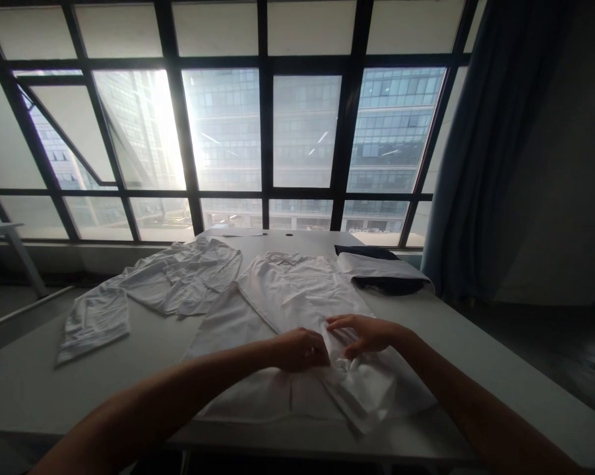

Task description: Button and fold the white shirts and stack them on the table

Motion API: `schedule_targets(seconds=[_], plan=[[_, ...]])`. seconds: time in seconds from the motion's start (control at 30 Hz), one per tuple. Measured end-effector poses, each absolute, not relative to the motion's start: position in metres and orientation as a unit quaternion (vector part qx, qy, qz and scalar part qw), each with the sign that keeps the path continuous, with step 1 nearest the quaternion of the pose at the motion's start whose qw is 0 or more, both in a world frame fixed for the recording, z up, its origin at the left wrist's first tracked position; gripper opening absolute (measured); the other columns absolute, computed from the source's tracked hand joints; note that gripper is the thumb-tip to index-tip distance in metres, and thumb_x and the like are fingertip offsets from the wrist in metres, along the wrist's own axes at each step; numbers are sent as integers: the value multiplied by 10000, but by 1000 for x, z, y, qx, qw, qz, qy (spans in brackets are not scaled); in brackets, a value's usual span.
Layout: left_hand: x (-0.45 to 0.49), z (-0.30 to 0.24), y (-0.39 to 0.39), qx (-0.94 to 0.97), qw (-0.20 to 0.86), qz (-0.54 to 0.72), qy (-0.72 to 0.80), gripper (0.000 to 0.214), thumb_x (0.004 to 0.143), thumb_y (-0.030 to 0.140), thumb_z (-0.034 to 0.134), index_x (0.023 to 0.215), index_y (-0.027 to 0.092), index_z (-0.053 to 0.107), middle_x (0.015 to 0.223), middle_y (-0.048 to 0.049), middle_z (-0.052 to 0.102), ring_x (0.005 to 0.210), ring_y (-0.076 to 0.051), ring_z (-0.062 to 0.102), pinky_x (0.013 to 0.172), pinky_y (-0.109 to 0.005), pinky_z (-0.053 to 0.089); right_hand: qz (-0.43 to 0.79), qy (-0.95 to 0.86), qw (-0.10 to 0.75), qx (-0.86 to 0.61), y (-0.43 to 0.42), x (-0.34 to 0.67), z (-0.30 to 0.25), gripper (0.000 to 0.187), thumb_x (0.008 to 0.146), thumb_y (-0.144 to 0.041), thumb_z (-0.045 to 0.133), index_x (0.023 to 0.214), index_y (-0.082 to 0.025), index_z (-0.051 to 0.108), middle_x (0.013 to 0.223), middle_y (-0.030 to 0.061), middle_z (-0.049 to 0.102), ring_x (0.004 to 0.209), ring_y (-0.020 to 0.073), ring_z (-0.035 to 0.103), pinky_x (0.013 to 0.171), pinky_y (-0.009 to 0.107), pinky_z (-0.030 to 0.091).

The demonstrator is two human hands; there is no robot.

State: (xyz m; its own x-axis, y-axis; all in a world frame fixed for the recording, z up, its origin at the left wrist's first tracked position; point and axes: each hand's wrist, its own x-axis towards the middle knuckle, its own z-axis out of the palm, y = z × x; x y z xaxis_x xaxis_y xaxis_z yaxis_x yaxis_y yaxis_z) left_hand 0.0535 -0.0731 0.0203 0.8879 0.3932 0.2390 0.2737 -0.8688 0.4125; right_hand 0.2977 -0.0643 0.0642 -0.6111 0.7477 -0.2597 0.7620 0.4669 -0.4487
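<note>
White trousers lie spread on the table in front of me, with a gathered waistband at the far end. Their near part is wrinkled and folded over below my hands. My left hand rests on the middle of the cloth, its fingers curled in on the fabric; the fingertips are partly hidden. Just to its right, my right hand lies on a bunched fold of the same cloth, with thumb and fingers apart.
A crumpled white garment lies on the left of the white table. At the back right are folded white and dark clothes. Behind the table stand large framed windows; a blue curtain hangs at the right.
</note>
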Motion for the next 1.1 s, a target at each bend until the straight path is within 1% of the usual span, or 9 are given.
schedule_targets(seconds=[0.13,0.2,0.3,0.4,0.53,0.63,0.77,0.9,1.1], plan=[[20,20,-4,921,59,202,327,346,985,362,426,1131,161,667,1194,-116,678,1154,-223,592,1019,-351,427,-188,863,-68,465,-70,274,60,662,910,-521,477,1482,-196,405,1551,93,338,1427,270,299,1163,436,235],[-6,15,32,894,8,161,417,470,985,432,392,1317,143,558,1410,-156,528,1330,-267,456,1111,-421,332,-141,859,-106,481,-76,258,49,701,956,-549,356,1528,-147,296,1586,117,237,1465,252,202,1186,435,165],[-46,1,73,849,13,62,525,638,971,552,327,1467,155,378,1575,-137,271,1465,-287,211,1173,-486,186,-138,866,-57,478,-84,244,29,745,965,-605,253,1545,-139,235,1605,113,148,1486,250,99,1197,463,74],[-72,-9,94,820,48,25,569,729,948,646,238,1521,195,267,1614,-98,149,1485,-289,121,1175,-501,149,-156,872,-9,464,-88,246,21,776,954,-645,213,1550,-147,214,1609,101,117,1488,253,74,1197,470,40],[-78,0,114,825,46,33,563,682,935,659,256,1432,229,437,1536,-98,375,1409,-290,339,1128,-429,284,-149,881,9,449,-69,248,34,814,927,-686,271,1542,-153,247,1599,115,163,1476,289,140,1187,503,56],[-74,13,136,813,8,77,577,587,962,569,286,1354,205,525,1441,-114,503,1324,-284,458,1083,-393,348,-106,874,-49,472,-32,235,49,759,954,-638,252,1522,-138,309,1580,132,240,1462,283,203,1182,493,100],[-66,15,170,810,-9,75,581,542,978,483,317,1407,184,460,1543,-117,356,1432,-263,302,1151,-412,250,-86,866,-86,484,26,205,53,709,970,-592,264,1518,-145,317,1588,121,225,1470,264,182,1183,477,119],[-62,2,200,809,-4,76,583,621,969,539,298,1485,196,346,1599,-101,219,1481,-268,155,1169,-470,196,-107,866,-69,485,66,178,37,733,964,-609,257,1531,-144,279,1601,115,173,1483,244,126,1188,470,86],[-75,-12,235,810,38,66,582,762,914,684,265,1527,231,269,1612,-67,177,1482,-248,162,1183,-469,159,-134,863,-56,484,95,168,6,782,948,-639,216,1551,-142,200,1609,103,125,1488,254,78,1176,541,13]])
